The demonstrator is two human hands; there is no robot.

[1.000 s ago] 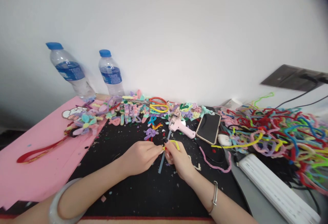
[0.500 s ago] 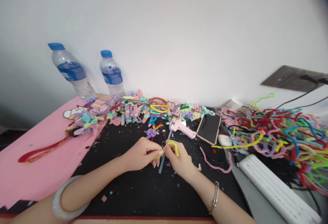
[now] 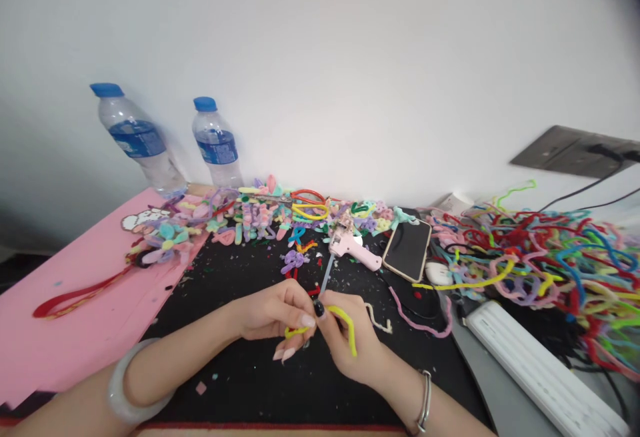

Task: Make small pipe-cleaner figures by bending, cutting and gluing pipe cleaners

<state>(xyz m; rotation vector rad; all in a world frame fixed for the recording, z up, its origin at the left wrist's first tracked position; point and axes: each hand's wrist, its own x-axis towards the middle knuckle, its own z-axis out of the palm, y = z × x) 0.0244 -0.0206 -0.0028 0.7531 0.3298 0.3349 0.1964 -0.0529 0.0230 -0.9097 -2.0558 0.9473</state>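
Note:
A short yellow pipe cleaner [image 3: 349, 330] runs between both hands, bent, with one end curving over my right hand [image 3: 353, 340]. My left hand [image 3: 283, 313] pinches its other part, where a small yellow loop shows by the fingers. My right thumb and fingers press on it close to the left fingertips; the exact grip point is hidden. Just beyond the hands lies a pink glue gun [image 3: 354, 250] with a grey glue stick [image 3: 327, 275] pointing toward them. Left of it is a small purple pipe-cleaner flower [image 3: 294, 261].
Scissors [image 3: 310, 205] with red and yellow handles lie on a row of fuzzy pieces. A phone [image 3: 407, 250], a tangled pipe-cleaner heap [image 3: 545, 257] and a white power strip [image 3: 543, 370] are on the right. Two water bottles [image 3: 217, 147] stand against the wall.
Both hands have come slightly nearer to me and turned. More of the yellow pipe cleaner shows over the right hand, and a red piece beyond the hands is now uncovered.

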